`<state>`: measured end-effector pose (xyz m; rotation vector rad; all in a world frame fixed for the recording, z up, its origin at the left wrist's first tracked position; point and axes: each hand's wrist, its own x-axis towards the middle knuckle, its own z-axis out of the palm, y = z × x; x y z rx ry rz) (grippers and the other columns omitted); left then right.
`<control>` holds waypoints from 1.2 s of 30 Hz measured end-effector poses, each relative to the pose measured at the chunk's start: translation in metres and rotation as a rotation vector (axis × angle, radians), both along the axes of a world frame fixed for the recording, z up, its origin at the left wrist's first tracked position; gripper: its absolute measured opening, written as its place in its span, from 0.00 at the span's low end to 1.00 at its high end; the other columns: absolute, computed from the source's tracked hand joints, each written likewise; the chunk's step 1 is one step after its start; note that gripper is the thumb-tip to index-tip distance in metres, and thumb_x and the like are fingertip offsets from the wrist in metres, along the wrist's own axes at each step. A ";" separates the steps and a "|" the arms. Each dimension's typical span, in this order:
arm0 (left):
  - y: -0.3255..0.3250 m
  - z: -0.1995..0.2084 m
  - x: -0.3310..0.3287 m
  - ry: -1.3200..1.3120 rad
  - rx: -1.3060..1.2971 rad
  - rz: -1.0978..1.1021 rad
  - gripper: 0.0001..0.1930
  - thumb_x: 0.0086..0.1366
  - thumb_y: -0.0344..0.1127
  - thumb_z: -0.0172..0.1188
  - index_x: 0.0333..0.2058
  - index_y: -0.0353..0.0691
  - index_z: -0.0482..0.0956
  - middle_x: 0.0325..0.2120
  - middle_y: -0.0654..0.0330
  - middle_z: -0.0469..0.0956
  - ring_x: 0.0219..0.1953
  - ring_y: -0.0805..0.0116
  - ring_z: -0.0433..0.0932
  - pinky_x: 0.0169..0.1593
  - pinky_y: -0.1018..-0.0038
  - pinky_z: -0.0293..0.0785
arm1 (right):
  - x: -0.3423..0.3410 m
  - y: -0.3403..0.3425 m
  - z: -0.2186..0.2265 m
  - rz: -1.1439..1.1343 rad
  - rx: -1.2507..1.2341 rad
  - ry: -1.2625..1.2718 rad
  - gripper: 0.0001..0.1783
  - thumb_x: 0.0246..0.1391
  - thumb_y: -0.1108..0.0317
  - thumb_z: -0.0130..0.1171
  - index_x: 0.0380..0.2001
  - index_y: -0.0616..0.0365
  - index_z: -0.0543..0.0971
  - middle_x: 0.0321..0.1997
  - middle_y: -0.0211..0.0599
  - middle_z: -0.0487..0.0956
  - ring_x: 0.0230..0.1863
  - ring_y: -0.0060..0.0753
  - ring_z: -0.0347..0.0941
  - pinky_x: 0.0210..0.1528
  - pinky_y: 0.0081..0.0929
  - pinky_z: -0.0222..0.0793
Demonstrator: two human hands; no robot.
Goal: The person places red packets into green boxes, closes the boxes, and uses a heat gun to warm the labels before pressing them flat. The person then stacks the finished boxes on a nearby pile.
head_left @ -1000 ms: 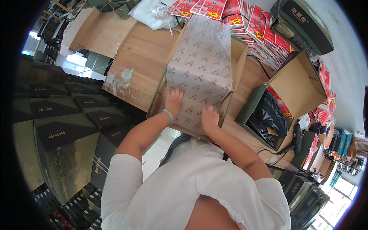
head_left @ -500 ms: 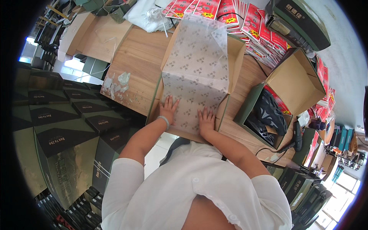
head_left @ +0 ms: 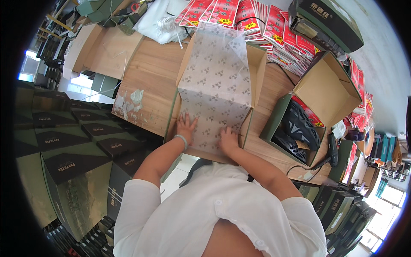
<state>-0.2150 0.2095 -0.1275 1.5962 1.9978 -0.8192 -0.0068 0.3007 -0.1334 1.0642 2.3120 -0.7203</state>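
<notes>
An open shoe box (head_left: 257, 68) stands in front of me on the table, with a sheet of patterned tissue paper (head_left: 216, 81) lining it and running up over its raised lid. My left hand (head_left: 186, 127) lies on the tissue near the box's left wall, its fingers spread. At the right side of the same sheet, my right hand (head_left: 228, 140) presses down with fingers somewhat bent and apart. Neither hand grips anything that I can see. To the right, a second open shoe box (head_left: 274, 115) holds a pair of black shoes (head_left: 301, 124).
Stacks of red printed packets (head_left: 278, 30) lie at the back beneath a dark green box (head_left: 327, 23). White plastic wrap (head_left: 160, 25) is at the back left, near torn scraps (head_left: 136, 98). Piled shoe boxes (head_left: 72, 162) flank the table on the left. A black handheld tool (head_left: 332, 150) with a cord lies right.
My right hand's fingers have bent more and drawn slightly nearer to me. My left hand has shifted slightly nearer to me on the tissue. The whole view has shifted a little.
</notes>
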 end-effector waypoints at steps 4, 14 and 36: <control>0.016 -0.016 -0.009 -0.062 0.216 0.095 0.52 0.59 0.65 0.60 0.72 0.55 0.40 0.63 0.39 0.57 0.60 0.39 0.66 0.59 0.56 0.67 | -0.006 0.019 0.006 -0.186 -0.026 0.161 0.43 0.54 0.61 0.60 0.68 0.60 0.53 0.71 0.58 0.51 0.50 0.60 0.76 0.47 0.46 0.76; 0.082 -0.004 -0.018 0.025 0.075 0.286 0.44 0.68 0.66 0.42 0.72 0.49 0.38 0.56 0.45 0.69 0.47 0.54 0.79 0.43 0.64 0.77 | -0.014 0.070 -0.021 -0.315 0.043 0.129 0.43 0.52 0.66 0.60 0.69 0.55 0.54 0.75 0.60 0.42 0.46 0.61 0.78 0.48 0.46 0.77; -0.018 0.039 -0.005 -0.269 0.830 0.933 0.25 0.68 0.36 0.53 0.60 0.33 0.62 0.40 0.36 0.79 0.40 0.35 0.77 0.41 0.48 0.74 | 0.286 0.177 0.115 -0.532 0.719 -0.281 0.70 0.31 0.56 0.80 0.72 0.50 0.44 0.73 0.44 0.51 0.75 0.50 0.44 0.73 0.58 0.39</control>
